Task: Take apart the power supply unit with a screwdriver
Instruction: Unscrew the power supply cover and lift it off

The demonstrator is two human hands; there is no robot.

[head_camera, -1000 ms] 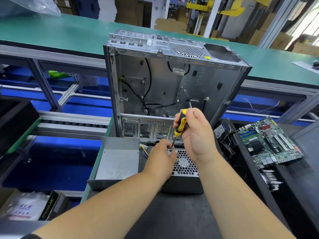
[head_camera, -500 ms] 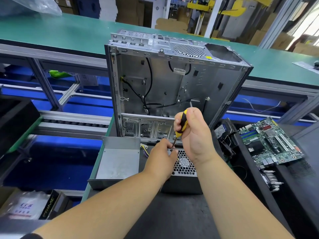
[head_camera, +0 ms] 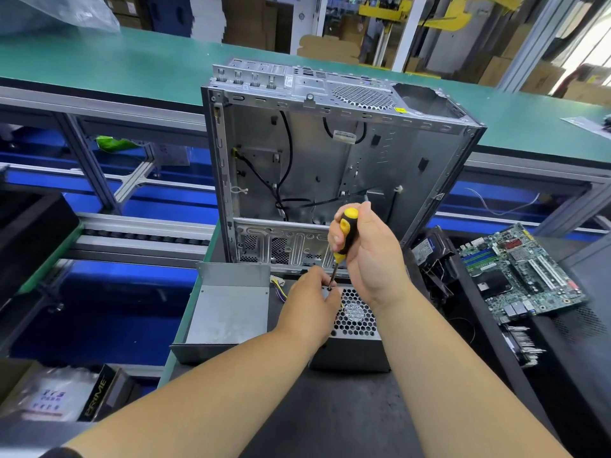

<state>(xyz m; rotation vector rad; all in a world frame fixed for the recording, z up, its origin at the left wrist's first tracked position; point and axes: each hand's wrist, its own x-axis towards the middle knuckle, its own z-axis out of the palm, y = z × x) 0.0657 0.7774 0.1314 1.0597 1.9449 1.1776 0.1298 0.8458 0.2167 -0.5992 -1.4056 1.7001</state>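
Low in the middle of the frame sits the grey metal power supply box with a honeycomb fan grille (head_camera: 355, 320), on the dark work mat (head_camera: 330, 418). The left hand (head_camera: 310, 302) lies on the box top with its fingers curled right by the tool tip; I cannot tell if it pinches a screw or only steadies the box. The right hand (head_camera: 370, 256), just above it, is wrapped around the yellow and black screwdriver (head_camera: 344, 238), which stands almost upright with its thin tip down on the far left corner of the box top, by the grille. To the left, touching the box, lies a bent grey sheet-metal cover (head_camera: 228, 312), and a bunch of yellow and purple wires (head_camera: 279, 287) pokes out between them. So I think the outer cover is already off and the person works on a screw of the fan side. The box is not yet opened up, so a good part is left. Behind, in the middle, stands the empty silver computer case (head_camera: 330, 160). At the right lies a green circuit board (head_camera: 519, 272).
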